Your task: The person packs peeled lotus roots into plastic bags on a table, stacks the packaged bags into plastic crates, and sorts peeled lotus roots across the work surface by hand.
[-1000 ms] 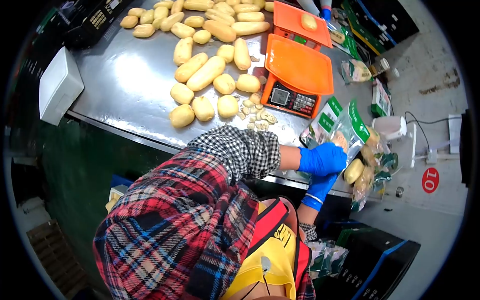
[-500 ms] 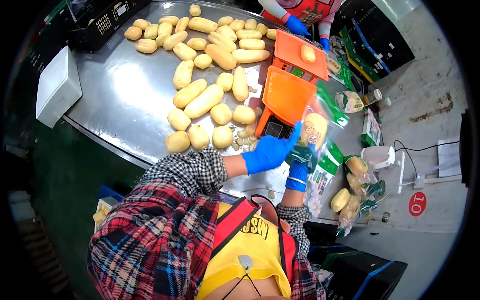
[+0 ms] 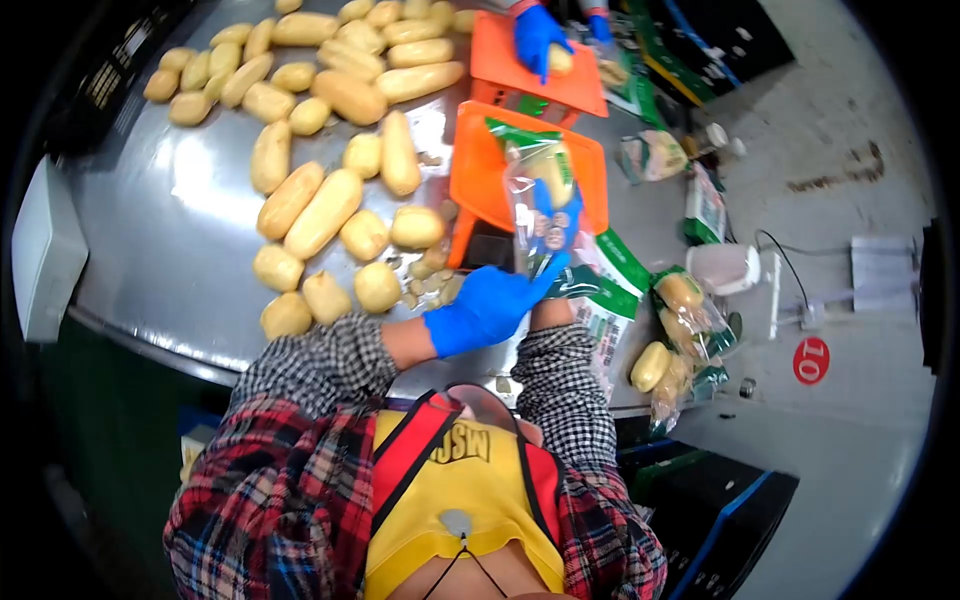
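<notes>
A clear plastic bag (image 3: pixel 522 215) with green ends and printed lotus slices lies over the nearer orange scale pan (image 3: pixel 480 170). A pale piece of lotus root (image 3: pixel 548 172) shows in its far half. My right hand (image 3: pixel 556 222), in a blue glove, holds the bag. Its fingers show through the clear plastic; whether they are inside or underneath, I cannot tell. My left hand (image 3: pixel 485 310), also blue-gloved, grips the bag's near edge with its fingertips, somewhat blurred. Several loose lotus roots (image 3: pixel 325 213) lie to the left on the metal table (image 3: pixel 180 260).
A co-worker's blue-gloved hand (image 3: pixel 540 42) is over the farther orange scale (image 3: pixel 490 62). Filled bags (image 3: pixel 690 315) and a white tub (image 3: pixel 725 268) stand at the right. Flat printed bags (image 3: pixel 610 285) lie beside my right arm. A white box (image 3: pixel 48 255) is at the left edge.
My right hand and the bag have moved left and forward, from beside the scale to over its pan. My left hand stays close to the bag. The co-worker's hand has reached the farther scale.
</notes>
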Available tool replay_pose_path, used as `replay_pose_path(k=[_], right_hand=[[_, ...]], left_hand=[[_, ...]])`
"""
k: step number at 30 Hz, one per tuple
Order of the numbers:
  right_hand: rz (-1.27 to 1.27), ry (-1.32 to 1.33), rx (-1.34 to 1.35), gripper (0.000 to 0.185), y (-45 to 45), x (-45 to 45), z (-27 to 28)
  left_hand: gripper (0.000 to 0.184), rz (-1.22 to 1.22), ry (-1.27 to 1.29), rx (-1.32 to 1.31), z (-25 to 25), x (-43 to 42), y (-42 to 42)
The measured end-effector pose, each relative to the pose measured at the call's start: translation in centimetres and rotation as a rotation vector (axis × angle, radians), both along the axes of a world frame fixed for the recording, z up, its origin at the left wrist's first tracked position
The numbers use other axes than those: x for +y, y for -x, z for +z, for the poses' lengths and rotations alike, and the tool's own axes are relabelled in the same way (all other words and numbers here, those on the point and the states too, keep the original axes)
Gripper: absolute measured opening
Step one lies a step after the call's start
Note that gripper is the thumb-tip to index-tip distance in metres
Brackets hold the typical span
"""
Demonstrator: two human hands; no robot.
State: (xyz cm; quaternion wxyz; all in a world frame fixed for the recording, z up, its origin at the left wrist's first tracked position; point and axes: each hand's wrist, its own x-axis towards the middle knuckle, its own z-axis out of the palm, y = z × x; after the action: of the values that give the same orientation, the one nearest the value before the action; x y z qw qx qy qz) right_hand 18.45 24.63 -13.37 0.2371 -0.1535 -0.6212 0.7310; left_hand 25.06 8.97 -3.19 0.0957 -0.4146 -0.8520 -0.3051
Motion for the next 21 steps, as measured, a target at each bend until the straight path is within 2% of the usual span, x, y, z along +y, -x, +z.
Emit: replay_pose_path(k=[1,4,6,7,11,14,16,18,20,21], right_hand=[[0.023,-0.036,-0.004,0.039,0.4,0.4,0.0],[0.087,-0.118,-0.009,0.038,1.6,0.9,0.0],[0.122,-0.159,-0.002,0.037,2.2,1.2,-0.1],[0.137,-0.175,0.009,0.037,2.7,1.5,-0.1],[0.187,-0.238,0.017,0.036,2.9,2.1,-0.1],[0.203,-0.28,0.011,0.035,1.9,2.4,-0.2],[0.217,-0.304,0.002,0.034,0.9,2.4,-0.6],[0.227,-0.326,-0.005,0.034,-0.1,2.5,-0.8],[0.222,-0.358,-0.006,0.033,-1.7,2.7,-1.4],[0.214,-0.381,-0.006,0.033,-2.7,2.9,-1.7]], left_hand=[[0.08,0.018,0.024,0.026,0.1,-0.3,0.2],[0.077,0.068,-0.114,0.055,-2.1,-0.6,0.1],[0.078,0.07,-0.176,-0.093,-2.3,-1.5,-0.7],[0.076,-0.03,-0.056,-0.25,-1.5,-3.0,-1.3],[0.073,-0.163,0.094,-0.486,-2.0,-8.4,-3.2],[0.069,0.021,0.054,-0.245,-5.2,-13.8,-4.2],[0.061,0.194,0.188,-0.293,-5.7,-17.8,-4.4],[0.057,0.365,-0.025,-0.297,-7.9,-22.4,-4.2],[0.035,0.617,-0.176,-0.25,-9.3,-26.9,-3.9],[0.038,0.688,-0.336,-0.333,-9.8,-29.0,-3.4]])
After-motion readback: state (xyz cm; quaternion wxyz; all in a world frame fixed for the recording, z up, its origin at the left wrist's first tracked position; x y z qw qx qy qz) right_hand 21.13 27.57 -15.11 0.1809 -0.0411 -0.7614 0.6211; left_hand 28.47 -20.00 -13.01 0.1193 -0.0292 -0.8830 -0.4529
